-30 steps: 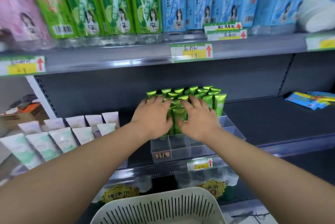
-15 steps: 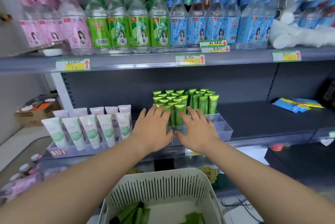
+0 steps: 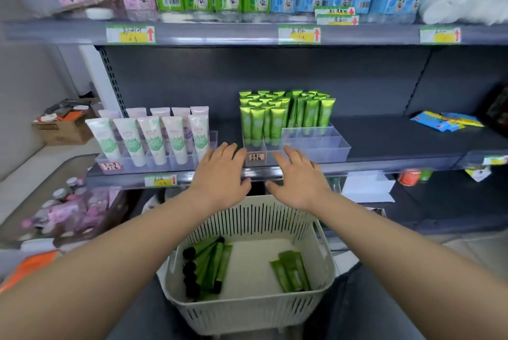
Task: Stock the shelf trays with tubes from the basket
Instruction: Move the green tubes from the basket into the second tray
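Down in the basket (image 3: 247, 312), green tubes (image 3: 211, 265) lie loose along its left and right walls, handy to the left hand (image 3: 220, 174) and right hand (image 3: 299, 177) hovering over its far rim, fingers spread and holding nothing, while at the shelf's (image 3: 384, 166) front edge the clear tray (image 3: 324, 144) props standing tubes (image 3: 280, 117) upright in its rear cells, the front cells likely next to fill.

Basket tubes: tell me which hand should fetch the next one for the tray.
Probably the right hand: open and empty, it hovers before the empty compartments of the tray, and some tubes lie at the right of the basket beneath it. The left hand, equally free, sits further left.
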